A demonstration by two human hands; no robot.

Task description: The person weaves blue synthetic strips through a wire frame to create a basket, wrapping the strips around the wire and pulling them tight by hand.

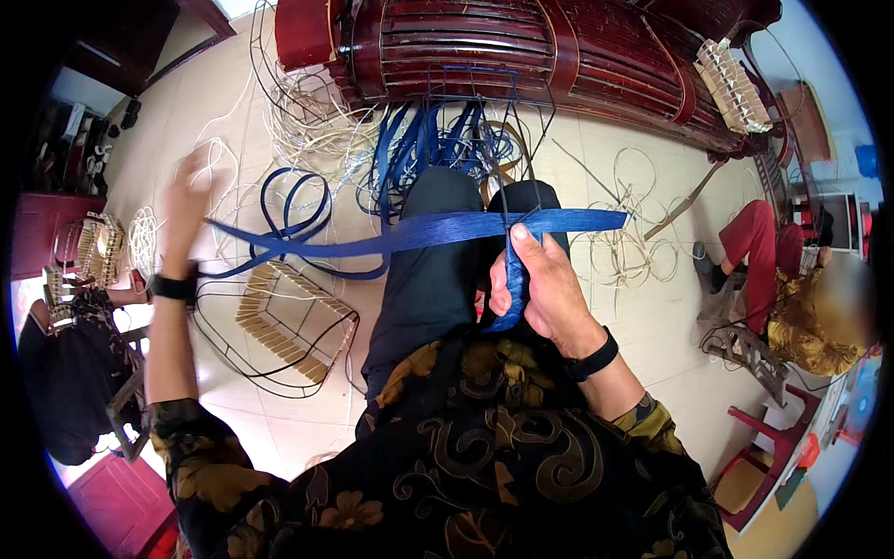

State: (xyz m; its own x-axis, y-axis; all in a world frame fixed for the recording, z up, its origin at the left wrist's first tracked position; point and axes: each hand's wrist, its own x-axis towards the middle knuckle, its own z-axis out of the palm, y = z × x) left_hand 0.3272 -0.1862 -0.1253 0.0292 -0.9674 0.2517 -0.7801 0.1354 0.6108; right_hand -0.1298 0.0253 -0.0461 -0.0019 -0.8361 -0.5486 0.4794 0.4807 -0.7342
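Note:
My right hand (549,289) is closed round a blue-wrapped bar (514,275) of a thin dark wire frame (504,200), which stands above my lap. Its thumb lies at the place where a flat blue strip (419,231) crosses the bar. One short end of the strip sticks out to the right; the long part runs left across my knees. Far out to the left, my left hand (189,191) is raised and smeared by motion near the strip's far portion. Whether it grips the strip does not show.
Loose blue strips (410,168) and pale cords (312,130) lie on the floor ahead, before a dark red wooden bench (466,42). A partly wrapped wire frame (279,317) rests left of my legs. People sit at both sides, one in red trousers (748,238) at the right.

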